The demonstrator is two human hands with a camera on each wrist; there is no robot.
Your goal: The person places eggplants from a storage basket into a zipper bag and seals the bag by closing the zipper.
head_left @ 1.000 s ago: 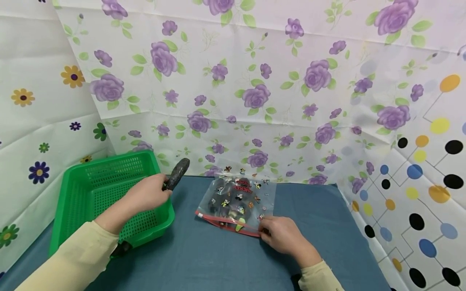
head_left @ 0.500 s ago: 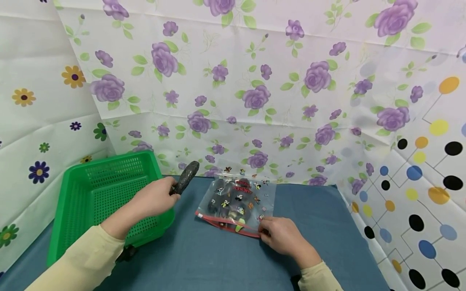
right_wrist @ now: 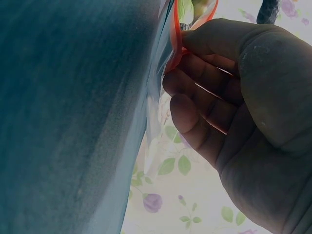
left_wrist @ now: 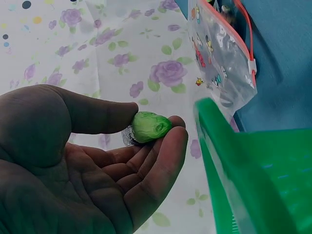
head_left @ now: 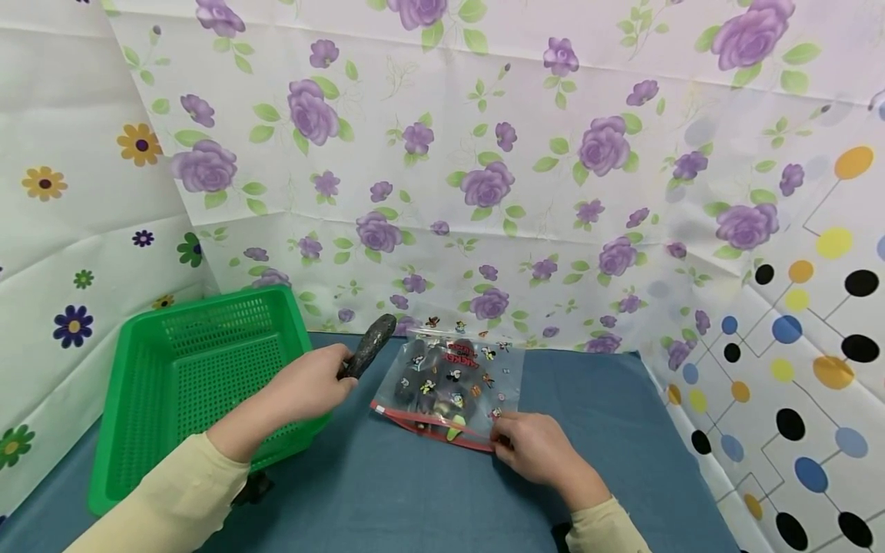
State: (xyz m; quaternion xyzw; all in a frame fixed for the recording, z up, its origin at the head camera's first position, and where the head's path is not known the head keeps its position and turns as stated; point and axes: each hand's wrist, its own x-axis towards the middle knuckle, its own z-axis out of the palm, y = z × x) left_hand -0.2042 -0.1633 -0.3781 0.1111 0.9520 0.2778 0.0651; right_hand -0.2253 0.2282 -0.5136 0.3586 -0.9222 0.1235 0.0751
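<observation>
My left hand (head_left: pixel 311 388) pinches a long, dark, bumpy vegetable (head_left: pixel 373 342) between thumb and fingers. Its wrinkled light-green end (left_wrist: pixel 152 126) shows in the left wrist view, while the dark far end points up and right in the head view, close to the bag's left side. A clear zip bag (head_left: pixel 508 376) with cartoon prints and a red zip edge lies on the table. Several dark, rounded things and a green piece (head_left: pixel 456 427) show through it. My right hand (head_left: pixel 535 447) pinches the right end of the red edge, its fingertips partly hidden in the head view.
A green perforated plastic basket (head_left: pixel 111 415) stands on the left, under and beyond my left forearm. Blue cloth (head_left: pixel 387 491) covers the table. Behind it hangs a flowered sheet (head_left: pixel 442 153), with a dotted sheet (head_left: pixel 781 399) on the right.
My left hand has moved right and slightly down with the dark vegetable, from over the basket's right rim toward the bag. My right hand and the bag have stayed in place.
</observation>
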